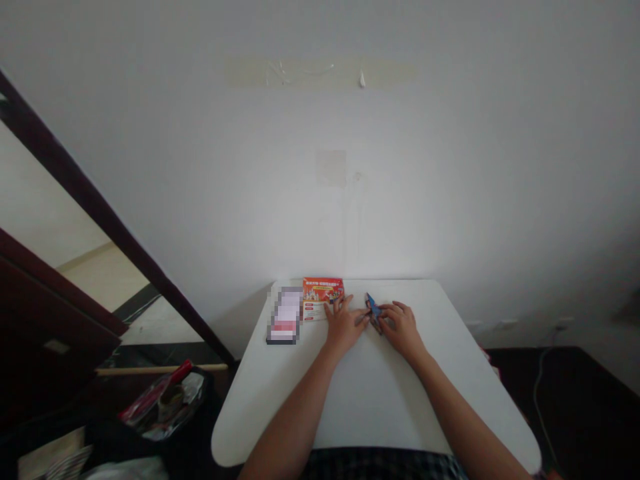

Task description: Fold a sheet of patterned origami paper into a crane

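My left hand [345, 327] and my right hand [401, 328] meet over the far part of the white table [380, 407]. Between their fingertips is a small blue pointed piece [373, 305] with darker brownish parts, which looks like folded paper. My right thumb and fingers pinch its right side. The left thumb and a finger close on its left edge, while the other left fingers reach over the right edge of an orange and white printed leaflet [323, 288]. Fine details of the blue piece are too small to make out.
A phone [285, 317] with a blurred screen lies left of the leaflet. The table's far edge meets a white wall [320, 220]. On the floor at left sits a bag of mixed items [167, 403]; a cable [537, 387] hangs at right.
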`<action>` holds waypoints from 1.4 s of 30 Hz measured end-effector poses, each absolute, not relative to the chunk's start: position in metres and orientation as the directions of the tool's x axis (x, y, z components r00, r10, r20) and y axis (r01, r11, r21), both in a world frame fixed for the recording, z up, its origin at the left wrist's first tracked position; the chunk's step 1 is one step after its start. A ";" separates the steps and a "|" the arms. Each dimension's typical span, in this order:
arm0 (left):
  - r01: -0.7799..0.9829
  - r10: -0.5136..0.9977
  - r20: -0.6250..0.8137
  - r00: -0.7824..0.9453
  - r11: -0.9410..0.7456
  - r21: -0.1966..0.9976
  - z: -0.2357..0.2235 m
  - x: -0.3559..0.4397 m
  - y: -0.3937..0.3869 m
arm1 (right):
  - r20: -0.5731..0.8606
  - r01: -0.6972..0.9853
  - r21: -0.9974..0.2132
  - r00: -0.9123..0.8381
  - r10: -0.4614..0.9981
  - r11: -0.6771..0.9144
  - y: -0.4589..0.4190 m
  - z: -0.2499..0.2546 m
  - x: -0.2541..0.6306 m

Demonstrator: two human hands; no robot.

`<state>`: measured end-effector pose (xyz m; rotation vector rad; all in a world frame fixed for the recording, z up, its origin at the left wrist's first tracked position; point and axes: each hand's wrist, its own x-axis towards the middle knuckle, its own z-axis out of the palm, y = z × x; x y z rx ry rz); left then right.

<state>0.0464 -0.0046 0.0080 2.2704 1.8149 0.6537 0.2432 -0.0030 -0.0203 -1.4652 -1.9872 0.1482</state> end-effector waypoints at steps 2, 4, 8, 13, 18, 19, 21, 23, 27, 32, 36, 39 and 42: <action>0.892 0.958 0.240 0.158 -0.242 0.381 0.008 0.047 -0.005 | 0.439 0.814 -0.447 -0.163 0.884 0.372 -0.003 -0.021 0.244; 0.897 0.957 0.245 0.154 -0.239 0.371 0.008 0.048 -0.005 | 0.449 0.820 -0.432 -0.166 0.878 0.376 -0.002 -0.022 0.244; 0.898 0.958 0.233 0.167 -0.245 0.365 0.009 0.048 -0.005 | 0.453 0.834 -0.401 -0.178 0.874 0.378 -0.001 -0.022 0.243; 0.889 0.959 0.209 0.190 -0.258 0.377 0.014 0.047 -0.006 | 0.440 0.840 -0.384 -0.199 0.876 0.383 -0.003 -0.019 0.242; 0.897 0.971 0.182 0.154 -0.215 0.387 0.020 0.047 -0.009 | 0.457 0.825 -0.377 -0.229 0.860 0.420 -0.006 -0.018 0.241; 0.898 0.972 0.182 0.146 -0.208 0.389 0.021 0.047 -0.009 | 0.450 0.823 -0.374 -0.242 0.860 0.428 -0.006 -0.017 0.241; 0.897 0.972 0.192 0.135 -0.202 0.393 0.020 0.046 -0.009 | 0.429 0.820 -0.369 -0.267 0.863 0.438 -0.007 -0.017 0.241; 0.894 0.970 0.207 0.132 -0.206 0.398 0.019 0.045 -0.009 | 0.409 0.820 -0.371 -0.277 0.869 0.436 -0.007 -0.016 0.242; 0.884 0.963 0.213 0.162 -0.238 0.403 0.018 0.043 -0.007 | 0.374 0.817 -0.385 -0.286 0.882 0.428 -0.009 -0.012 0.242; 0.887 0.952 0.238 0.191 -0.271 0.373 0.017 0.042 -0.006 | 0.385 0.832 -0.358 -0.281 0.879 0.423 -0.011 -0.007 0.242; 0.889 0.953 0.234 0.191 -0.269 0.371 0.017 0.041 -0.006 | 0.402 0.845 -0.337 -0.269 0.875 0.414 -0.012 -0.005 0.241; 0.883 0.958 0.205 0.201 -0.268 0.385 0.020 0.040 -0.006 | 0.404 0.852 -0.330 -0.263 0.876 0.407 -0.012 -0.005 0.241; 0.876 0.958 0.195 0.210 -0.272 0.398 0.022 0.038 -0.005 | 0.410 0.854 -0.330 -0.254 0.876 0.402 -0.012 -0.005 0.240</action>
